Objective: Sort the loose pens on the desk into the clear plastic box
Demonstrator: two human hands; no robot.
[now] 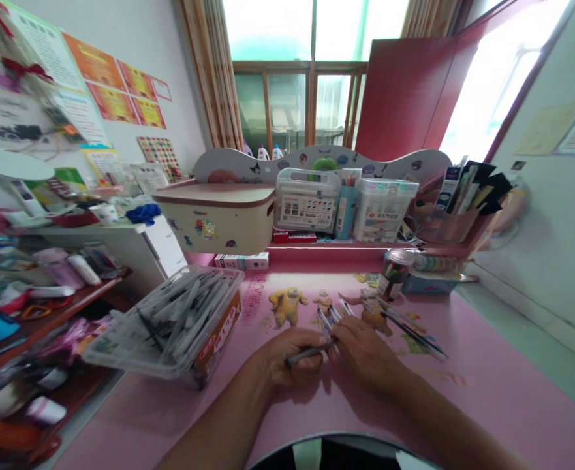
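My left hand (283, 362) is closed around a dark grey pen (307, 354), whose blunt end sticks out toward the lower left. At the pen's other end, the fingers of my right hand (363, 352) are pinched together, partly hiding it. Just beyond my fingertips several pale, slim pens (327, 317) lie side by side on the pink desk (487, 372). To the left, a clear plastic bin (135, 365) is heaped with grey pens (184, 313). Two or so dark thin sticks (414, 334) lie to the right of my right hand.
A clear jar of pens (395, 271) and a blue box (429, 284) stand at the back right. On the raised shelf are a cream storage box (213, 225), marker cases (307, 202) and a pink pen holder (444, 225). A cluttered rack (72, 300) stands on the left.
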